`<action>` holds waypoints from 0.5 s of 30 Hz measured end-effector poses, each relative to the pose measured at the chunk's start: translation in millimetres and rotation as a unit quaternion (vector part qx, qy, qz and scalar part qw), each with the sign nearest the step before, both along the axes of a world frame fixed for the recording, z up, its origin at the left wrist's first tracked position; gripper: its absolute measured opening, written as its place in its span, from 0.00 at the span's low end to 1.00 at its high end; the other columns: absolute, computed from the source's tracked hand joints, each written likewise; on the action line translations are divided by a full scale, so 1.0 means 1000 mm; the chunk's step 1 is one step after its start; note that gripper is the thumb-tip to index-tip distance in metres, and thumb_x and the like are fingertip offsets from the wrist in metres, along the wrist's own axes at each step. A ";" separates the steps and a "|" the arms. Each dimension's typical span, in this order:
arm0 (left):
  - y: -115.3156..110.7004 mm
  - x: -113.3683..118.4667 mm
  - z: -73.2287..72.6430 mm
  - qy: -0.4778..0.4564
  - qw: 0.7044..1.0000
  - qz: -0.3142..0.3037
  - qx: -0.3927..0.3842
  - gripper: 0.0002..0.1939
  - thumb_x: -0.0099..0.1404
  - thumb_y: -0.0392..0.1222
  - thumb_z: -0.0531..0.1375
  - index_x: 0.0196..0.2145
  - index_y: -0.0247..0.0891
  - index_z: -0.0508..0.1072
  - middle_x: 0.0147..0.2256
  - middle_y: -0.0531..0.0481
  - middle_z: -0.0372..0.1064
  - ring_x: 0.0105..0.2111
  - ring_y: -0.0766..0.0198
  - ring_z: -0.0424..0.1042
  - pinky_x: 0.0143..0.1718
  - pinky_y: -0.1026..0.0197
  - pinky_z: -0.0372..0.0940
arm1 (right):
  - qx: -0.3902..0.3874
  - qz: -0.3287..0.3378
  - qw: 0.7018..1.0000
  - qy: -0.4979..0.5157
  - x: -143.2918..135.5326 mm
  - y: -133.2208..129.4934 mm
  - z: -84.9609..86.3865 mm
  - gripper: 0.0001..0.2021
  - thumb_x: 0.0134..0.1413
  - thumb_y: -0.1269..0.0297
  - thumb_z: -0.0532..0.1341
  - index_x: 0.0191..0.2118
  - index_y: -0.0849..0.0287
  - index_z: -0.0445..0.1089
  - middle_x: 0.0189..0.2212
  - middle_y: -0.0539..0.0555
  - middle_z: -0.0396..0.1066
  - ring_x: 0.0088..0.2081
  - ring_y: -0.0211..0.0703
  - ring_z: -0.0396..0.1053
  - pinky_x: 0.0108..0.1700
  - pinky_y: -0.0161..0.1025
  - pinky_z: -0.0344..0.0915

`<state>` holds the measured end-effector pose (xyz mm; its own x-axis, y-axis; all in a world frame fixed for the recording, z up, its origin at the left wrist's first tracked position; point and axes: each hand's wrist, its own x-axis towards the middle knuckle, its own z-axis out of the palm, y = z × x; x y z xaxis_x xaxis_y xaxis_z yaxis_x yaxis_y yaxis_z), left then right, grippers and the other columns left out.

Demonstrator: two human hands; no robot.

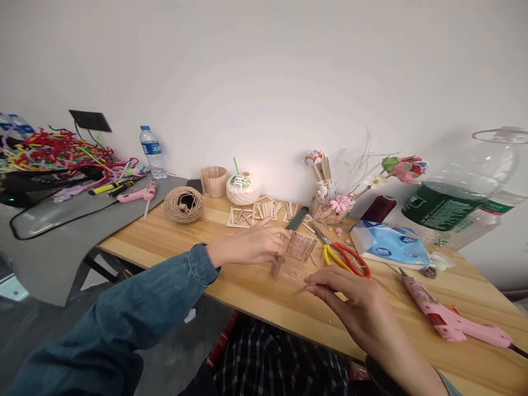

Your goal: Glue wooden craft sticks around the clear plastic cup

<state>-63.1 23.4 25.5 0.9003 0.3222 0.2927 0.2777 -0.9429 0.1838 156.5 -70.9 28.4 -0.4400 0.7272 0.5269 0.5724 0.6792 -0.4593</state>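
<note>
A small box-like piece made of wooden craft sticks point(301, 246) stands on the wooden table, with a clear plastic part point(292, 271) at its near side. My left hand point(258, 242) reaches over its left side, the fingers resting against the upright edge. Close by on the right, my right hand point(350, 297) pinches a thin, blurred stick-like piece point(304, 289) between thumb and fingertips, just in front of the plastic. Red and yellow scissors point(348, 259) lie right of the piece. Loose craft sticks point(264, 211) are spread behind my left hand.
Twine point(183, 204), a stick-covered cup point(213, 181) and a white coconut point(243, 188) stand at the back left. Toward the right are a flower holder point(330, 210), tissues point(390, 243), large bottles point(449, 203) and a pink glue gun point(451, 323). Another glue gun point(138, 193) lies left.
</note>
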 end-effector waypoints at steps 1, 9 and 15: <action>-0.001 0.003 0.001 0.005 1.000 -0.001 0.004 0.06 0.64 0.34 0.57 0.35 0.40 0.74 0.38 0.49 0.75 0.54 0.59 0.63 0.61 0.49 0.42 | 0.007 -0.005 1.000 -0.015 0.001 0.001 -0.004 0.06 0.58 0.64 0.56 0.33 0.55 0.69 0.28 0.50 0.73 0.29 0.38 0.72 0.30 0.33 0.67; 0.001 0.015 -0.002 0.020 1.000 0.012 0.001 0.05 0.63 0.37 0.59 0.36 0.38 0.74 0.39 0.47 0.73 0.47 0.59 0.67 0.54 0.52 0.49 | 0.055 -0.011 0.995 -0.081 0.011 0.007 -0.027 0.04 0.60 0.67 0.54 0.36 0.55 0.65 0.29 0.50 0.72 0.30 0.37 0.71 0.31 0.33 0.66; 0.003 0.015 -0.006 0.008 0.999 0.012 -0.030 0.03 0.62 0.37 0.59 0.34 0.38 0.74 0.36 0.50 0.74 0.44 0.61 0.68 0.55 0.54 0.46 | 0.089 -0.012 0.991 -0.094 0.008 0.017 -0.030 0.03 0.59 0.70 0.55 0.37 0.56 0.64 0.30 0.50 0.71 0.31 0.37 0.70 0.32 0.33 0.66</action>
